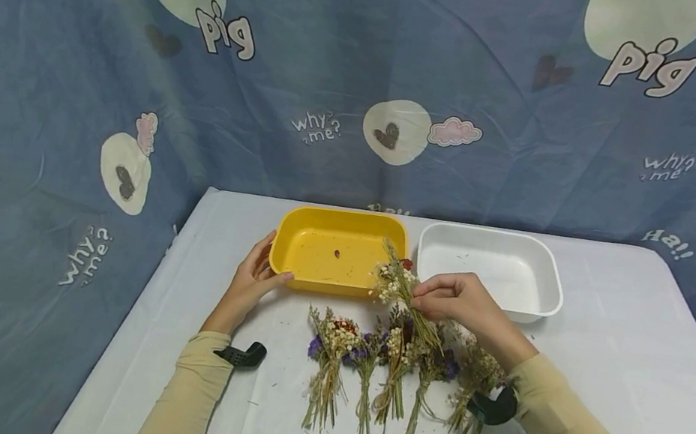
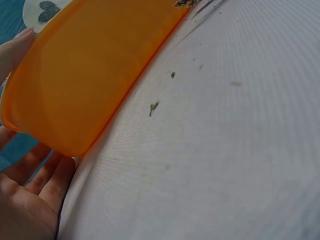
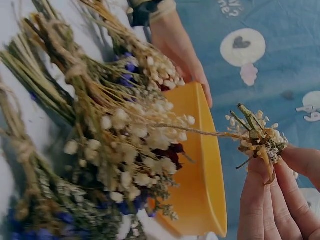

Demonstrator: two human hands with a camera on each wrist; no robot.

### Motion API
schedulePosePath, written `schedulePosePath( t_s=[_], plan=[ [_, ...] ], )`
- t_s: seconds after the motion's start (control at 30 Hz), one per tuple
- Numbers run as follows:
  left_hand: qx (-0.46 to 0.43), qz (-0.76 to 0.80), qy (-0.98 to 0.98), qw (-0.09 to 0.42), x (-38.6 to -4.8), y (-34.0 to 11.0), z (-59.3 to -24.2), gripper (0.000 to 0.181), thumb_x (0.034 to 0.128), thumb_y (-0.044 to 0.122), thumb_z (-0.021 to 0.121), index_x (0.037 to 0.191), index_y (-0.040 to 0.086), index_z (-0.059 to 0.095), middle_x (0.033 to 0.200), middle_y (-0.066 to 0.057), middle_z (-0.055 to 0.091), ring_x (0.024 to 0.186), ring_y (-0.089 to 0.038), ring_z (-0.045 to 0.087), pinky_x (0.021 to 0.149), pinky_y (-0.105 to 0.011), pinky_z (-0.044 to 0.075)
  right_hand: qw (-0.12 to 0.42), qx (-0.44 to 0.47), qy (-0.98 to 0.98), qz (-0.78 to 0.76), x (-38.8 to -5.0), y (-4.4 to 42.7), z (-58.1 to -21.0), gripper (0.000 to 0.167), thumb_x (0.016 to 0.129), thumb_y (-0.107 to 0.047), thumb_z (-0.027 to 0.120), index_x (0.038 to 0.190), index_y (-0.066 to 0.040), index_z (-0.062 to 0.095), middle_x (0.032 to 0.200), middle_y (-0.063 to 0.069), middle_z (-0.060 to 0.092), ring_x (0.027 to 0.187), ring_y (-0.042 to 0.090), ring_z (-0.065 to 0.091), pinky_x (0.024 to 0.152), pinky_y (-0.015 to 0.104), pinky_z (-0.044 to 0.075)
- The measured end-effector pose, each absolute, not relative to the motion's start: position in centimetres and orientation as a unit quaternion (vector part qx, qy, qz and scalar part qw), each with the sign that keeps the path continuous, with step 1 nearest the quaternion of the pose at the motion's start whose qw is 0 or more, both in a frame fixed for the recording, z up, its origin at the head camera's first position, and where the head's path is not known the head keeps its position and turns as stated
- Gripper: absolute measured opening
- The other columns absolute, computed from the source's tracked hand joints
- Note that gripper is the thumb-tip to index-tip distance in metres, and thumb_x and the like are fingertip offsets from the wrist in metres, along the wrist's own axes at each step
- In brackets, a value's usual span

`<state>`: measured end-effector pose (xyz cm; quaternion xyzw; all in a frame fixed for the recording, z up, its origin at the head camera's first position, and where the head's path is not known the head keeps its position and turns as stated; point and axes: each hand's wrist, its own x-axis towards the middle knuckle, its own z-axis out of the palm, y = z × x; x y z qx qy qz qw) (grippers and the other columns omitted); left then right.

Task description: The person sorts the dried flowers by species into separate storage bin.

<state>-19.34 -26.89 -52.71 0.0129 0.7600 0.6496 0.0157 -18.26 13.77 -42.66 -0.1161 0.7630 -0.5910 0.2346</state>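
My left hand [image 1: 246, 290] holds the left end of a yellow plastic tub [image 1: 316, 286], its thumb at the near rim and its fingers round the side. Between the thumb and fingers of my right hand [image 1: 467, 304] is a small bunch of dried flowers [image 1: 397, 279], cream and red with green stems. The bunch's heads hang over the tub's near right corner. In the right wrist view its cut stem ends [image 3: 257, 134] face the camera, and a strand of twine [image 3: 195, 131] trails from it. Inside the tub lie small plant crumbs [image 1: 337, 254].
Several tied dried flower bunches [image 1: 331, 366] lie in a row in front of the tub, some partly behind my right forearm. A white tub [image 1: 548, 268] stands at the right of the yellow one. Stem bits dot the white tablecloth [image 1: 627, 352]. A blue printed curtain [image 1: 319, 53] hangs behind.
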Motion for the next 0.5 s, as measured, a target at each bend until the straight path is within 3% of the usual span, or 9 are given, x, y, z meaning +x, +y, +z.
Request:
schedulePosePath(
  t_s=[0.3, 0.5],
  plan=[
    [0.027, 0.660, 0.751, 0.010, -19.4, -26.9, -52.7, 0.094, 0.0914, 0.017, 0.081, 0.165, 0.031, 0.024, 0.163, -0.005, 0.038, 0.153, -0.024, 0.037, 0.117, -0.019, 0.043, 0.241, -0.097, 0.763, -0.591, -21.0, 12.3, -42.2, 0.030, 0.093, -0.020, 0.078, 0.116, -0.001, 0.074, 0.097, -0.002, 0.081, 0.090, 0.014, 0.076, 0.090, 0.033, 0.064],
    [0.026, 0.659, 0.751, 0.009, -19.5, -26.9, -52.8, 0.093, 0.0920, 0.014, 0.080, 0.165, 0.031, 0.024, 0.163, -0.005, 0.038, 0.153, -0.022, 0.037, 0.119, -0.019, 0.042, 0.239, -0.109, 0.784, -0.563, -22.3, 11.5, -42.0, 0.032, 0.093, -0.028, 0.079, 0.117, -0.007, 0.076, 0.104, -0.001, 0.079, 0.092, 0.016, 0.074, 0.093, 0.039, 0.063]
  ],
)
